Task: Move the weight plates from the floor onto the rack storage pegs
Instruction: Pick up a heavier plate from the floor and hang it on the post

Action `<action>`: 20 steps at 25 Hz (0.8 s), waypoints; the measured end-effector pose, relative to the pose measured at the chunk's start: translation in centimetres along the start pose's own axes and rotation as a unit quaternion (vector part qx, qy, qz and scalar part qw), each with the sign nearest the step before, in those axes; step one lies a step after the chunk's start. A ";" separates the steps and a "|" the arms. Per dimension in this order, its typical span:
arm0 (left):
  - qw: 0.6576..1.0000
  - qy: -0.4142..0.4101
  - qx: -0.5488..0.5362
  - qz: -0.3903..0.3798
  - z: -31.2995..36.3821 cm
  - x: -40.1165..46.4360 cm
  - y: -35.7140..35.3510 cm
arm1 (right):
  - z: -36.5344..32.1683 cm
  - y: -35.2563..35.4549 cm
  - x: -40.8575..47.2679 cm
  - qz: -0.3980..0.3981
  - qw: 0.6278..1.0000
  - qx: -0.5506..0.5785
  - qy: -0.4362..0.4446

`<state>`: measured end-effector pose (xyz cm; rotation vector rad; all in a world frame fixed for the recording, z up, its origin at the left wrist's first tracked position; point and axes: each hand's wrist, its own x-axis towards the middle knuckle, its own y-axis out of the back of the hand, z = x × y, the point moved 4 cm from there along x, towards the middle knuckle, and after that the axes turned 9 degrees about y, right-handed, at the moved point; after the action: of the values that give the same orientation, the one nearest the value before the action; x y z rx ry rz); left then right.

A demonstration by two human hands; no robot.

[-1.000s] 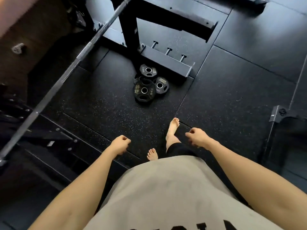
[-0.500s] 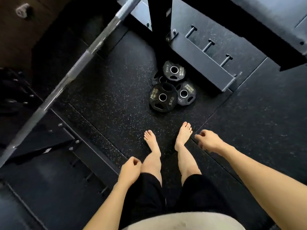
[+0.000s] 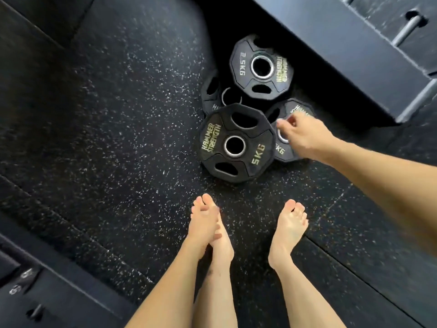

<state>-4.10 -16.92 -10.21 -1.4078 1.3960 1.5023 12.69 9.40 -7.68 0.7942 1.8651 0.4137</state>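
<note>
A fourth weight plate [image 3: 214,95] lies mostly hidden beneath the 2.5 kg plate [image 3: 261,67] and the 5 kg plate [image 3: 235,143]; its marking cannot be read. The right hand [image 3: 305,136] covers much of another plate [image 3: 287,131], hiding its centre hole and most lettering; whether the fingers touch it is unclear. The left hand [image 3: 204,221] overlaps the left foot [image 3: 221,242], blurred. The rack base [image 3: 350,48] and one storage peg [image 3: 406,29] are cut off by the top edge.

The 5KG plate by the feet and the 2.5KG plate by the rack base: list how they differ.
The 5KG plate looks larger than the 2.5KG plate. The 5KG plate lies nearer the feet, the 2.5KG plate against the rack base. Both are black, lie flat, carry yellow lettering and a metal-ringed hole, and overlap a half-hidden plate.
</note>
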 end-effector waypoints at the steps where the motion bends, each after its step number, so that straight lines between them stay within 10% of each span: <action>1: 0.999 0.002 -0.038 -0.001 1.5 1.9 -0.8 | 0.1 -1.1 2.2 0.001 1.000 -0.016 0.012; 14: 0.981 -0.003 -0.167 0.095 9.0 11.1 -8.2 | 0.2 -8.3 13.0 -0.013 0.963 -0.228 0.144; 20: 0.994 -0.052 -0.049 0.087 7.4 8.9 -4.6 | 0.9 -7.1 9.0 -0.038 0.971 -0.213 0.103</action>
<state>-3.77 -10.65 -20.94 -1.2710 1.4282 1.7515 8.75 10.37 -18.48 0.3985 1.8941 0.8405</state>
